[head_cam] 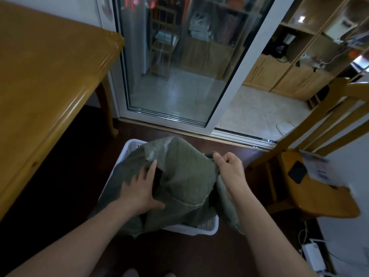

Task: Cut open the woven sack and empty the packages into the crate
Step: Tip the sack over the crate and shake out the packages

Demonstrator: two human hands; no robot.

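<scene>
The grey-green woven sack (179, 176) lies over the white plastic slatted crate (129, 148) on the dark floor. The right hand (229, 166) grips its upper edge in a fist; the left hand (139, 188) presses flat on it, fingers spread.

The woven sack (179, 176) is seen in dull olive green, marked by a fine woven grain. The crate (199, 229) is coloured white, its walls patterned with small slots. The floor (69, 176) is shown in dark reddish brown. The table (40, 76) and the chair (319, 196) are finished in honey-yellow wood. The phone (297, 172) is coloured black, the paper (319, 168) white with bluish print, the door frame (239, 76) white.
</scene>
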